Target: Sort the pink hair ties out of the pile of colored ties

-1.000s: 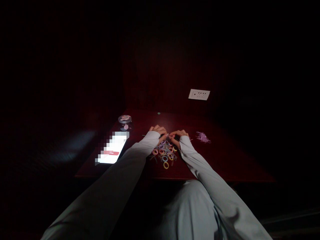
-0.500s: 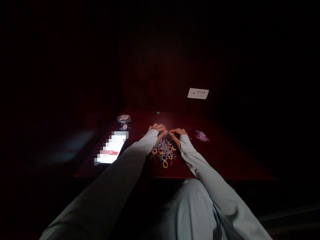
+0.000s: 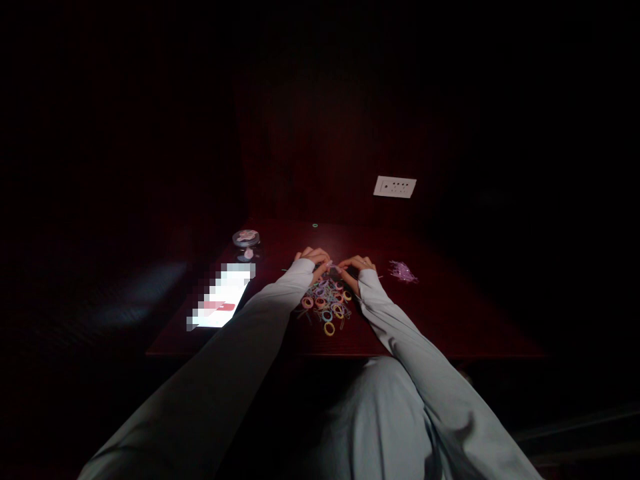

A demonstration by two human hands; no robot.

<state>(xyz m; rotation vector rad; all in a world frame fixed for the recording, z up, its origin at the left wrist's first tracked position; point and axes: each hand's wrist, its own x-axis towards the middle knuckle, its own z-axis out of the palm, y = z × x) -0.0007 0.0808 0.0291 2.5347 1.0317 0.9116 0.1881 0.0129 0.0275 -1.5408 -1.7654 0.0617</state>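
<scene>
My left hand (image 3: 316,259) and my right hand (image 3: 354,265) are close together over the far side of a pile of hair ties. Thumb and fingers are pinched on both. Between the fingertips is a small pinkish-purple piece (image 3: 333,267), gripped from both sides; its exact shape is too small to make out. Just below the hands lies the heap of small coloured hair ties (image 3: 327,313), in yellow, pink, blue and purple, mixed with thin strands. To the right of my right hand rests a loose bunch of shiny purple strands (image 3: 403,271).
A lit phone (image 3: 223,297), partly pixelated, lies on the dark red table (image 3: 450,320) at the left. Behind it stands a lidded clear jar (image 3: 247,245). One small green ring (image 3: 315,225) lies near the wall, which carries a white socket plate (image 3: 395,187).
The pinkish-purple piece between my fingertips shows more clearly now. My hands have barely moved, and the whole view has shifted very slightly.
</scene>
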